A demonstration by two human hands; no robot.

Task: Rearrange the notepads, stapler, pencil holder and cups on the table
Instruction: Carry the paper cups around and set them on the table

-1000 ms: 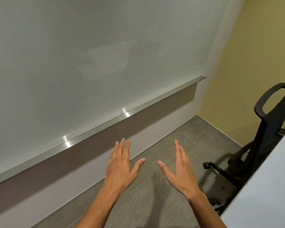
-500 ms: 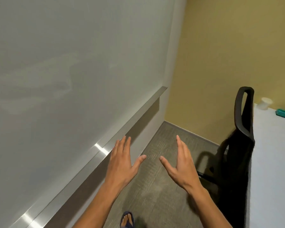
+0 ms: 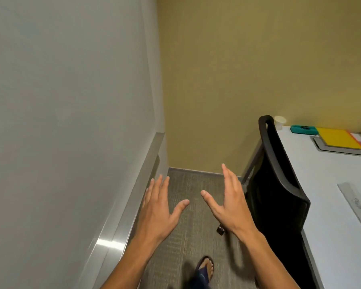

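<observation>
1. Right of both hands, past the chair (image 3: 279, 184), the table (image 3: 331, 205) holds cup (image 3: 280, 121), stapler (image 3: 303, 129) and notepads (image 3: 340, 140).
2. Left hand (image 3: 156, 213) and right hand (image 3: 227, 205) are spread, empty.
3. Best to turn right and reach the table first.

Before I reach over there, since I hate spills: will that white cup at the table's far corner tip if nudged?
Probably. The white cup looks like thin paper, so likely light and easily crushed. It stands upright near the table edge, so a push might topple it off. Its contents can't be seen.
</observation>
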